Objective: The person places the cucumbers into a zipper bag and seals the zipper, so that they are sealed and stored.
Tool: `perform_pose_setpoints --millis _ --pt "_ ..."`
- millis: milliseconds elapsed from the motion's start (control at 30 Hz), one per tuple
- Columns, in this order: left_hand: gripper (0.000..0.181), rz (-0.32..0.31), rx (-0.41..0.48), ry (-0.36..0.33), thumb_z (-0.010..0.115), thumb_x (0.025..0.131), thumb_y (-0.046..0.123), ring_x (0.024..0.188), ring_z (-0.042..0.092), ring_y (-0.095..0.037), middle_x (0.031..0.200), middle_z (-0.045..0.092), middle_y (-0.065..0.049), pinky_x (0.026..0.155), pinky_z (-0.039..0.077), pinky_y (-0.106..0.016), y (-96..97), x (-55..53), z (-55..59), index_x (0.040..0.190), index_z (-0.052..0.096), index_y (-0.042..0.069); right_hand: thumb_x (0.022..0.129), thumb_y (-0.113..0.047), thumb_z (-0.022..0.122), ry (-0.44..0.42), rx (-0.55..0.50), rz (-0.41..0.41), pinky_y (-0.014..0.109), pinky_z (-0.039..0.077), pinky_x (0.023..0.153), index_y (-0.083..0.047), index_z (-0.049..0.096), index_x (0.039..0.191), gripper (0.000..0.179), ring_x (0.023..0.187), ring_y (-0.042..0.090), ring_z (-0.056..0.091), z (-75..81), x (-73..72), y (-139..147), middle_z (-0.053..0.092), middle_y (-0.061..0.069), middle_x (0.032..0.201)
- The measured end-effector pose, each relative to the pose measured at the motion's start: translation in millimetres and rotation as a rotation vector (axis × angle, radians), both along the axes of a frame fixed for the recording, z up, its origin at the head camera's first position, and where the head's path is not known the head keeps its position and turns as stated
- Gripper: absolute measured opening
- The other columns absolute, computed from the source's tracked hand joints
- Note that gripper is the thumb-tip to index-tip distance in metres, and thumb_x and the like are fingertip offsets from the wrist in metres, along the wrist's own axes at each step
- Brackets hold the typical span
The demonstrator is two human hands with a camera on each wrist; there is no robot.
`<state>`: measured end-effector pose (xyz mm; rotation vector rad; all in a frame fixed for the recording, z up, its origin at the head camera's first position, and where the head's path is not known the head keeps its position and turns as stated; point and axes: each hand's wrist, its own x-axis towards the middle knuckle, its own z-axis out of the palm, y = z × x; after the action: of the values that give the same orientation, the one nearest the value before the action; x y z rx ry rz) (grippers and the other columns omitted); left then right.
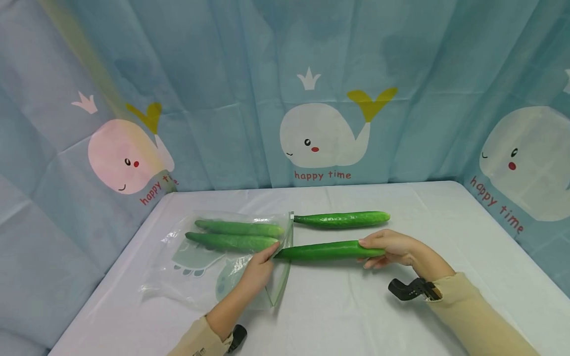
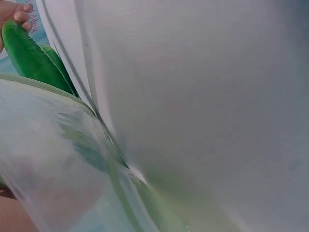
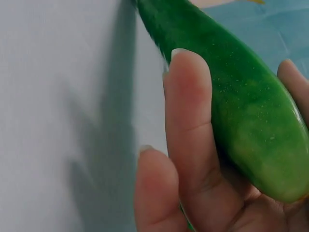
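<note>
The right hand (image 1: 395, 248), gripping a long, glossy green cucumber (image 1: 322, 251), should keep it level while the left hand (image 1: 257, 270) pinches the clear plastic bag (image 1: 211, 269) at its mouth.

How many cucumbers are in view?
4: two cucumbers inside the clear bag, a held cucumber in the right hand, a loose cucumber on the table beyond it. None looks hidden.

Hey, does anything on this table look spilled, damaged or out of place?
Nothing stands out: I see no spill or damage. The clear bag is wrinkled, which is normal for thin plastic, and two cucumbers lie side by side inside. The cucumber in the right grip and the loose cucumber beyond it show no breaks.
</note>
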<state>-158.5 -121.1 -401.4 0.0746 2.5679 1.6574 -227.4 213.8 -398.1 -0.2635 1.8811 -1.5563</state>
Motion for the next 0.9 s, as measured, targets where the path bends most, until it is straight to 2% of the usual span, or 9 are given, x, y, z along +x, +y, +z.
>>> perform_pose_setpoints --millis 433,633,900 --pt "0.054 0.006 -0.032 0.021 0.036 0.086 -0.008 0.136 0.032 -0.045 0.145 0.042 -0.024 0.11 0.027 -0.056 0.5 -0.1 2.2 0.14 0.046 -0.006 0.101 -0.023 0.052 -0.076 -0.042 0.025 0.029 0.055 0.065 0.014 0.051 0.128 0.046 0.072 0.012 0.069 -5.5 -0.7 -21.4 0.071 0.014 0.098" --pt "0.054 0.002 -0.027 0.023 0.036 0.086 -0.008 0.136 0.032 -0.044 0.146 0.042 -0.023 0.11 0.026 -0.056 0.1 -0.6 0.4 0.14 0.045 -0.007 0.101 -0.02 0.052 -0.136 -0.072 -0.003 0.02 0.049 0.058 0.012 0.051 0.129 0.043 0.065 0.007 0.061 -9.3 -2.2 -32.6 0.069 0.016 0.098" --pt "0.055 0.001 -0.027 0.025 0.035 0.085 -0.009 0.136 0.032 -0.044 0.145 0.042 -0.024 0.11 0.027 -0.055 0.3 -1.0 0.6 0.14 0.045 -0.007 0.101 -0.019 0.052 -0.187 -0.112 -0.033 0.019 0.048 0.059 0.01 0.053 0.128 0.039 0.064 0.007 0.058 -11.7 -2.1 -43.9 0.069 0.017 0.099"
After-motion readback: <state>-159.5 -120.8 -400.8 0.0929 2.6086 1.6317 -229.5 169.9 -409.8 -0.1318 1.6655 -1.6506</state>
